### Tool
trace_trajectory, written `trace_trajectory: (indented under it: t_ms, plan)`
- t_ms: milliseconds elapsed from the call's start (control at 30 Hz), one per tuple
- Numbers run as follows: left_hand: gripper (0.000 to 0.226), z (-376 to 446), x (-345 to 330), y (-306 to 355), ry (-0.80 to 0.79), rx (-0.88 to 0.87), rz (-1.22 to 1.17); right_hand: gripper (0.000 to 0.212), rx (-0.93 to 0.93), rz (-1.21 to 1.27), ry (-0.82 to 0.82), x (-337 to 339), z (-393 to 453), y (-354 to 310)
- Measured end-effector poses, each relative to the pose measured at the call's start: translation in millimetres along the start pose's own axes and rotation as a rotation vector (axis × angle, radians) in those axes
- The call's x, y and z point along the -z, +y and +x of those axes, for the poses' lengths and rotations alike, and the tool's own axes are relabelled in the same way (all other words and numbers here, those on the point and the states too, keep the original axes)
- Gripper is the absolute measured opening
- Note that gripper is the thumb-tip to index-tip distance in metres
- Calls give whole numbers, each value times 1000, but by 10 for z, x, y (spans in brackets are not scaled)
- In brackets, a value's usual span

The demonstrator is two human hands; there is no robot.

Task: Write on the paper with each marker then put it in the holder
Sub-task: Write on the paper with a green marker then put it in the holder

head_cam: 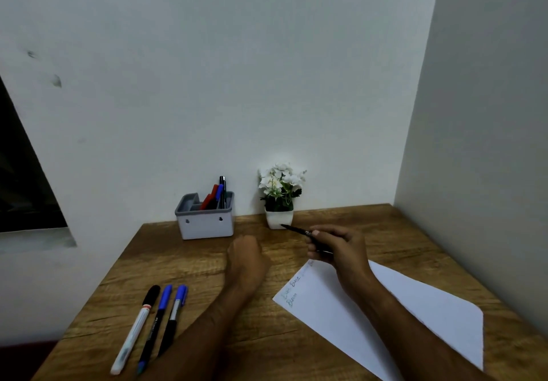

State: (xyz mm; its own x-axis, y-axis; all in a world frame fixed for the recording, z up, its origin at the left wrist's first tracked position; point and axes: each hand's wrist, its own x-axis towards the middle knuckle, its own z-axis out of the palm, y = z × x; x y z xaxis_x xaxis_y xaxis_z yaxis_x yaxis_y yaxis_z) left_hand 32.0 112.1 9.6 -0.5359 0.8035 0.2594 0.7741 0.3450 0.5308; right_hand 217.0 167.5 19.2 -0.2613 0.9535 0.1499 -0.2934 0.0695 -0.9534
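Observation:
My right hand (336, 247) grips a thin black pen (295, 229) above the table, its tip pointing left toward the flower pot. The white paper (385, 315) lies under my right forearm, with a few written words near its left corner. My left hand (247, 257) is curled into a fist on the table between the holder and the paper, and I see nothing in it. The white and grey holder (204, 223) stands at the back by the wall with red, blue and black markers in it. Three markers (154, 324) lie side by side at the front left.
A small white pot of white flowers (280, 200) stands right of the holder, close to the pen tip. The wooden table (184, 265) meets the wall at the back and another wall on the right. Its left edge drops off beside the loose markers.

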Motion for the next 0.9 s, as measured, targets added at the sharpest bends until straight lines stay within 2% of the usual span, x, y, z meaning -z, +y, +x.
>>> trace_trajectory:
  t_ms: [233, 300, 433, 533, 900]
  plan:
    - [10, 181, 89, 17, 50, 171, -221, 9, 13, -109, 2, 9, -35, 34]
    - [4, 241, 145, 46, 42, 251, -387, 6, 30, -137, -2, -2, -59, 15]
    - [8, 291, 263, 114, 48, 347, -693, 4, 74, -262, -28, -19, -81, 1]
    - [7, 255, 318, 201, 50, 391, -822, 4, 102, -340, -33, -45, -93, -10]
    - [5, 141, 303, 320, 58, 354, -870, 4, 143, -403, -15, -51, -117, -52]
